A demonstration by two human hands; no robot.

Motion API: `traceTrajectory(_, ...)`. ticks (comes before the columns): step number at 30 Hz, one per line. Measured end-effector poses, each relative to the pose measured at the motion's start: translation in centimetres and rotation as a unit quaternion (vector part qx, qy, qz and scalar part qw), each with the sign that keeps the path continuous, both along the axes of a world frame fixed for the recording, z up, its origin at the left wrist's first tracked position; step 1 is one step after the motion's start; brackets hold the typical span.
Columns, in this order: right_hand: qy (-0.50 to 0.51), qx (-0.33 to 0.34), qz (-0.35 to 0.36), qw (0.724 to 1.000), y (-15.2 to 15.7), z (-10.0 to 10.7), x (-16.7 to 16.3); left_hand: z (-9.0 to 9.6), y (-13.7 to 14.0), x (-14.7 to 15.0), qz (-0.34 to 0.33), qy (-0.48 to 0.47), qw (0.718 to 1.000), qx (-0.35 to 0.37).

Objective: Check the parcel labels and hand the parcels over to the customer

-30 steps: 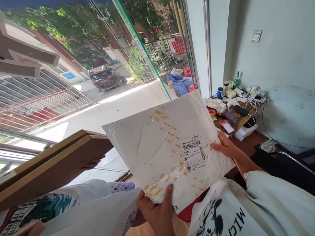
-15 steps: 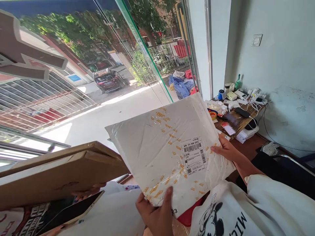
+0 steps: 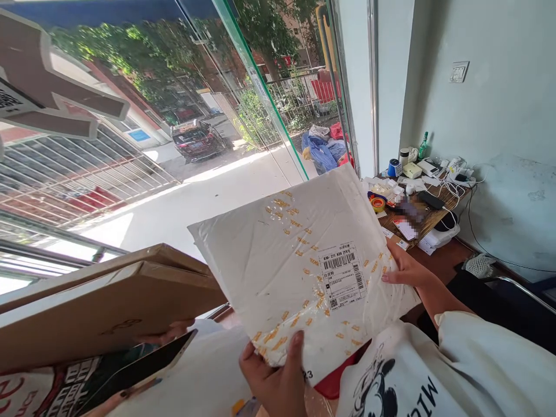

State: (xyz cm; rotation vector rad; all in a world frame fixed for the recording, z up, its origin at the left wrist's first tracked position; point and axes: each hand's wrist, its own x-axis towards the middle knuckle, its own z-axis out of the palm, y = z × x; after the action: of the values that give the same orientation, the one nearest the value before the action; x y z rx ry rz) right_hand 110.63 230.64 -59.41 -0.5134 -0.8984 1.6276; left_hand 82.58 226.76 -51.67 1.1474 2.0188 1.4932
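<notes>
White, crinkled plastic mailer [image 3: 299,272], flat and rectangular, gripped at opposite edges by both hands [image 3: 278,376].

Readable marks: mailer label, shirt print, little else.
White mailer [image 3: 299,260] carries a shipping label [image 3: 343,277] w/ barcode, QR code & a top line approx. "610- Z11 A26 [YX1]"; smaller print under it too tiny to read. Digits "23" show at the mailer's bottom edge by the thumb. White shirt [image 3: 434,376], bottom right, has black cartoon print & letters "MIC", rest cut off. Printed bag [image 3: 52,385], bottom left, has block lettering, illegible. Car plate outside & wall switch plate: unreadable.
</notes>
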Motion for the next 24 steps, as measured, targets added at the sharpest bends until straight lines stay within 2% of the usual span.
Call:
traceTrajectory(16, 0.009, 0.019, -0.01, 1.0, 0.2, -0.21, -0.7, 0.24, 0.12, 0.99, -0.002, -0.049, 0.998, 0.024)
traceTrajectory(24, 0.006, 0.016, -0.017, 1.0, 0.27, -0.39, -0.94, 0.23, 0.25, 0.21, -0.011, -0.01, 1.0, 0.012)
